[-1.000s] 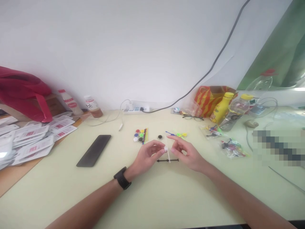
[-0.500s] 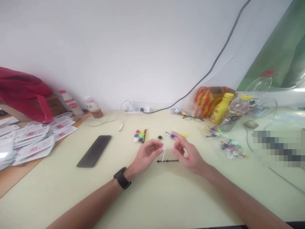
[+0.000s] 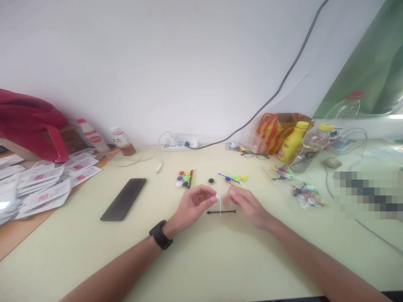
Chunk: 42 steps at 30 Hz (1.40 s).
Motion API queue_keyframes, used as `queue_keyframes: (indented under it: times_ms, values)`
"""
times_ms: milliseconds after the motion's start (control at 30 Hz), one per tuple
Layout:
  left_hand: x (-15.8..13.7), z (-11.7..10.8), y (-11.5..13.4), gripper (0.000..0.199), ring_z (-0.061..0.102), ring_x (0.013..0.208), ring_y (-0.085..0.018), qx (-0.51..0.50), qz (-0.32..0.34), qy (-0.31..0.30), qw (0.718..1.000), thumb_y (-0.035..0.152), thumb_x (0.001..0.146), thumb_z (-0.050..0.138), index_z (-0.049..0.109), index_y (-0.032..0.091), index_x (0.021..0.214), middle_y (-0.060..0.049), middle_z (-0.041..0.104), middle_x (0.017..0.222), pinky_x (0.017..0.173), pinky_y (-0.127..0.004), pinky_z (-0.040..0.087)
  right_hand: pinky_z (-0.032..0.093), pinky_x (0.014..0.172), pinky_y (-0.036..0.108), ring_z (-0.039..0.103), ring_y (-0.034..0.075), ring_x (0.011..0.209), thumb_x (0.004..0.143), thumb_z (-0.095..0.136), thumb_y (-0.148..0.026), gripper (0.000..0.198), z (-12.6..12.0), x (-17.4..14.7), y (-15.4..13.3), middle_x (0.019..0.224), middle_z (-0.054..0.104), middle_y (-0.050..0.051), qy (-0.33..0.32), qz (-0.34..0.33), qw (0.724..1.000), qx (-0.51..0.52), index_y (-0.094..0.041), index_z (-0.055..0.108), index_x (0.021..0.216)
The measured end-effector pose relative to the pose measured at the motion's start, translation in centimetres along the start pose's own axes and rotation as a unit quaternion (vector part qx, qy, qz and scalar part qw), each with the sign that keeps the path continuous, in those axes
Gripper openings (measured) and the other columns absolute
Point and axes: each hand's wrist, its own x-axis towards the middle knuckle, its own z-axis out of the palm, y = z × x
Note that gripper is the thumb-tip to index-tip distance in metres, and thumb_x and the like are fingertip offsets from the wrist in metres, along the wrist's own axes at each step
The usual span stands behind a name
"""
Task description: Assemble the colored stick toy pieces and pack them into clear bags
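Note:
Between the thumb and fingers of my left hand (image 3: 197, 203) is a small white plastic spinner (image 3: 218, 196); its thin white arrow stands nearly upright at the fingertips. My right hand (image 3: 250, 205) is just to the right of it, apart from the spinner, its fingers bent and smeared by motion. Below, between the hands, a black plastic arrow (image 3: 221, 212) lies flat on the table. Beyond the hands lie a round black disc (image 3: 210, 181), a blue arrow spinner (image 3: 227, 179) and a yellow spinner (image 3: 242, 178).
Several coloured discs (image 3: 186, 178) lie beside a bundle of coloured arrows (image 3: 192, 178). A black phone (image 3: 124, 199) is at left, near a pile of white packets (image 3: 47, 184). Bags of plastic pieces (image 3: 308, 196), glasses (image 3: 255, 155) and bottles (image 3: 292, 140) are at right.
The white arrow has swung from a slant to nearly upright. My right hand's raised forefinger has come down and its fingers have bent. My left hand has hardly moved.

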Motion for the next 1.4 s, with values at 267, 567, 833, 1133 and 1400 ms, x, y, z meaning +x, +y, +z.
queue_keyframes:
  times_ms: [267, 567, 833, 1133, 1400]
  values:
    - [0.0, 0.2, 0.2, 0.022, 0.069, 0.092, -0.019, -0.005, -0.004, 0.004, 1.000, 0.032, 0.089, 0.079, 0.070, 0.017, 0.102, -0.008, 0.072, 0.098, 0.085, -0.030, 0.058, 0.034, 0.059, 0.031, 0.042, 0.014, 0.061, 0.099, 0.059, -0.049, 0.039, -0.5, 0.5, -0.6, 0.065, 0.049, -0.002, 0.026, 0.018, 0.998, 0.044, -0.021, 0.056, 0.073]
    - [-0.1, 0.3, 0.4, 0.020, 0.070, 0.089, -0.018, 0.001, -0.018, -0.022, 1.000, 0.031, 0.088, 0.080, 0.071, 0.016, 0.100, -0.008, 0.072, 0.096, 0.084, -0.032, 0.059, 0.043, 0.064, 0.028, 0.053, 0.015, 0.077, 0.093, 0.071, -0.042, 0.025, 0.1, 0.4, 0.0, 0.087, 0.056, 0.000, 0.039, 0.038, 0.994, 0.092, -0.024, 0.057, 0.102]
    - [-0.2, 0.5, 0.4, 0.021, 0.072, 0.092, -0.021, 0.002, -0.017, -0.032, 0.999, 0.031, 0.087, 0.081, 0.072, 0.016, 0.100, -0.009, 0.074, 0.101, 0.088, -0.035, 0.060, 0.044, 0.070, 0.030, 0.056, 0.015, 0.078, 0.093, 0.072, -0.039, 0.028, 0.4, 0.3, -0.6, 0.083, 0.058, -0.002, 0.027, 0.028, 0.997, 0.059, -0.026, 0.056, 0.110]
    - [-0.2, 0.4, 0.4, 0.021, 0.072, 0.095, -0.022, 0.007, -0.019, -0.036, 0.999, 0.032, 0.089, 0.079, 0.072, 0.016, 0.102, -0.009, 0.073, 0.102, 0.090, -0.037, 0.060, 0.045, 0.066, 0.030, 0.054, 0.016, 0.074, 0.096, 0.068, -0.042, 0.026, 0.3, 0.3, 0.0, 0.087, 0.062, 0.000, 0.019, 0.050, 0.996, 0.074, -0.026, 0.057, 0.114]
    - [0.0, 0.2, 0.2, 0.023, 0.072, 0.096, -0.022, 0.015, -0.001, 0.007, 1.000, 0.035, 0.088, 0.079, 0.073, 0.017, 0.102, -0.009, 0.074, 0.102, 0.088, -0.035, 0.060, 0.042, 0.061, 0.030, 0.045, 0.014, 0.063, 0.099, 0.058, -0.051, 0.051, 0.1, 0.4, -0.9, 0.084, 0.057, -0.002, 0.075, 0.061, 0.992, 0.077, -0.032, 0.041, 0.143]
